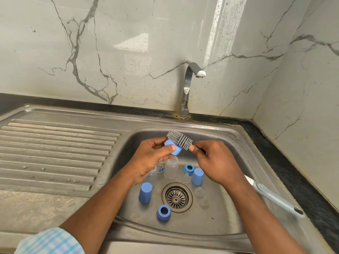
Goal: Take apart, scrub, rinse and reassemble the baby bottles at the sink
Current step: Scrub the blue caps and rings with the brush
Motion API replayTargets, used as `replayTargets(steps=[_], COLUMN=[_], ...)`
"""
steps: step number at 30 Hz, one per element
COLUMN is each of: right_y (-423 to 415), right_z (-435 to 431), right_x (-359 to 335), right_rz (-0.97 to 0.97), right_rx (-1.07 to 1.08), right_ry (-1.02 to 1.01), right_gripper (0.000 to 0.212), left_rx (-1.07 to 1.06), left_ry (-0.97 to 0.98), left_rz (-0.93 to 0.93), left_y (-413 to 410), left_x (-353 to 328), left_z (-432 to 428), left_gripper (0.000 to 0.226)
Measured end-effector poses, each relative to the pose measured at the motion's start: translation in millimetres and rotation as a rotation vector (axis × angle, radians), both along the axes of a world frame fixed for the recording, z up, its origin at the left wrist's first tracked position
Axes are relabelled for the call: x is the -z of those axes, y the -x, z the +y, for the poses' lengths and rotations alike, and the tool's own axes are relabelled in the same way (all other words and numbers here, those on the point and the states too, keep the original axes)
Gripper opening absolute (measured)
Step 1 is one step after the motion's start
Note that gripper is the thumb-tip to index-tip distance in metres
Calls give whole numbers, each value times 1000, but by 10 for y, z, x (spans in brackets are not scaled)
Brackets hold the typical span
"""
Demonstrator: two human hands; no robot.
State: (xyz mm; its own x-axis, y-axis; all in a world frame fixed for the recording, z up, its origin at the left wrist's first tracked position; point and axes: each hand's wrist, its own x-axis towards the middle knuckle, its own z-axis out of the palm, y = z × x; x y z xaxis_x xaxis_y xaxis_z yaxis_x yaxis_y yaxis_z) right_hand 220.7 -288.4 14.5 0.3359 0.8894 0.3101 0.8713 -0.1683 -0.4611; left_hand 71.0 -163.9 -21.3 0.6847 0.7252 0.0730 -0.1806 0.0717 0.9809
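My left hand (150, 158) grips a blue bottle cap (173, 148) above the sink basin (229, 154). My right hand (214, 160) holds a grey silicone bottle brush (179, 139) just below its head, and the bristles lie against the cap. The brush's long pale handle (275, 197) runs out past my right wrist. On the basin floor lie two clear bottles (171, 168), two more blue caps (145, 192) (197, 176), two blue collar rings (163, 213) (189, 169) and clear silicone teats (199, 191).
A chrome tap (189, 85) stands behind the basin, with no water running. The drain strainer (177, 197) is in the basin's middle. A ribbed steel draining board (55, 154) lies to the left. Marble walls close the back and right; a black counter edge (293, 162) borders the sink.
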Motion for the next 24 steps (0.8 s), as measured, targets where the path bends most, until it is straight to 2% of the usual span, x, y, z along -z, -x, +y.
replayTargets(steps=[2, 5, 8, 11, 16, 21, 24], right_y=[-8, 11, 56, 99, -7, 34, -12], right_z=[7, -2, -33, -16, -11, 8, 53], right_x=[12, 6, -15, 15, 27, 16, 33], right_rz=[-15, 3, 35, -46, -4, -25, -62], right_rx=[39, 18, -69, -52, 5, 36, 102], right_ry=[1, 3, 42, 111, 35, -11, -7], right_gripper=[25, 27, 39, 43, 36, 32, 28], left_rx=[43, -12, -146, -169, -192, -129, -41], left_ry=[-15, -19, 94, 211, 289, 323, 322], left_rz=[18, 15, -82, -198, -271, -257, -272], left_y=[-13, -18, -1, 7, 9, -28, -19], left_x=[20, 10, -14, -49, -88, -45, -44], left_z=[-42, -25, 80, 118, 115, 102, 50], left_gripper=[29, 27, 19, 17, 15, 15, 26])
